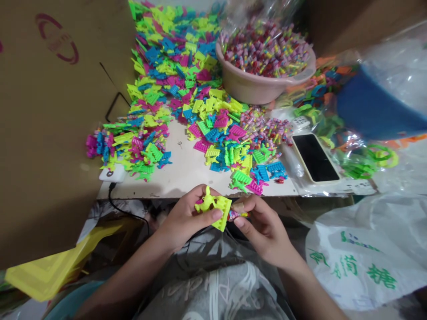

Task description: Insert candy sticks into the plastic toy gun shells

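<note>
Between the thumb and fingers of my left hand [191, 218] is a yellow plastic toy [222, 213] with an animal-like figure and a ridged, slatted panel. My right hand [263, 226] pinches a small wrapped candy [237, 214] with a pink, purple and yellow wrapper, close against the right edge of the toy. Whether the candy's end sits inside the panel is hidden. Both hands are just off the table's front edge, above my lap. Nearest them on the table lie loose toys of the same kind, among them a green one [240, 178] and a blue one [276, 170].
A pink basin [263, 86] full of small wrapped candies stands behind a pile of colourful toys [187, 58]. On the right are a phone [315, 158], a blue container [376, 106] and a white sack [367, 258]. A cardboard box [60, 133] walls off the left.
</note>
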Motion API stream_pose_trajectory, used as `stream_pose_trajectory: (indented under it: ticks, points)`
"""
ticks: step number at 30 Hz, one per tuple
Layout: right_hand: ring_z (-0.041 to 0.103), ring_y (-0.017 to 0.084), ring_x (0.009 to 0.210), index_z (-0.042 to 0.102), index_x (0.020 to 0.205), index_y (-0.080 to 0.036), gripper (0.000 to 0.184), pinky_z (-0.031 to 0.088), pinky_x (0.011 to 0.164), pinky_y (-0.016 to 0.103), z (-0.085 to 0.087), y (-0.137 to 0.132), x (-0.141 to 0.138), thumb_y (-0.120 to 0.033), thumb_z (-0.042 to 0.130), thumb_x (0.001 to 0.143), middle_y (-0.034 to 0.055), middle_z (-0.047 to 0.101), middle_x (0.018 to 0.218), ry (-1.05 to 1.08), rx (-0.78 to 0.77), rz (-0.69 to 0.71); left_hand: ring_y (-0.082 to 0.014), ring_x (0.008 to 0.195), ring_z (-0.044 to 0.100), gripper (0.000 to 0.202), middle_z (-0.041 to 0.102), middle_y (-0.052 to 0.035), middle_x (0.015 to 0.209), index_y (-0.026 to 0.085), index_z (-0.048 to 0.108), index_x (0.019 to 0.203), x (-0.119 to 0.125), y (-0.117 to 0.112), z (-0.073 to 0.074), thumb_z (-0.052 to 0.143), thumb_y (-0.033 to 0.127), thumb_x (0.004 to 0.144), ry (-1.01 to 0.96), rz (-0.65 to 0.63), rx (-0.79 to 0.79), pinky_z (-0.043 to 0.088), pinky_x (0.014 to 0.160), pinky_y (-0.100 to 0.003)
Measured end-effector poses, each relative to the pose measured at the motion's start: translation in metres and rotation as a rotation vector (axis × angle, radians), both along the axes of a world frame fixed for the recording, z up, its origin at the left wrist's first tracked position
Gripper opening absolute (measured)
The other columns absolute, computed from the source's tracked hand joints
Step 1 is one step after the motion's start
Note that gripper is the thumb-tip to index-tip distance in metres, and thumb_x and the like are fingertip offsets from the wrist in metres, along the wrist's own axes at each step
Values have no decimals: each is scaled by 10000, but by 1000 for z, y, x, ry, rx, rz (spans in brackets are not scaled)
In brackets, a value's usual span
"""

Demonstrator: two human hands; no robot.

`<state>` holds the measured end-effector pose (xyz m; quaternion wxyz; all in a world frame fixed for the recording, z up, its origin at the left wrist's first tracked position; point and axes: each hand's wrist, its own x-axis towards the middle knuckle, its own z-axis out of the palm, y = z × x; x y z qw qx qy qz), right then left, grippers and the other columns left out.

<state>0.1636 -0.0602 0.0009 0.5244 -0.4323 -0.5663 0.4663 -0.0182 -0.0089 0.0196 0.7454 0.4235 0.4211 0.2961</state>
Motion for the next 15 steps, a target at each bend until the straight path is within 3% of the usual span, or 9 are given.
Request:
stream_pose_trajectory:
  ticks: [6,15]
  points:
    - [629,146,764,511,908,-230,99,537,699,242,-2,-1,2,-277,578,964,19,634,838,-42,-3,26,-107,607,565,272,604,36,701,180,585,873,0,3,1,761,314,715,202,-31,148,457,558,-197]
    - [600,133,758,465,907,-234,115,490,675,220,-9,-11,0,-175,549,958,4,609,835,-155,63,0,-117,540,592,221,626,38,644,191,567,842,6,0,10,707,302,713,258,-11,266,460,494,-198]
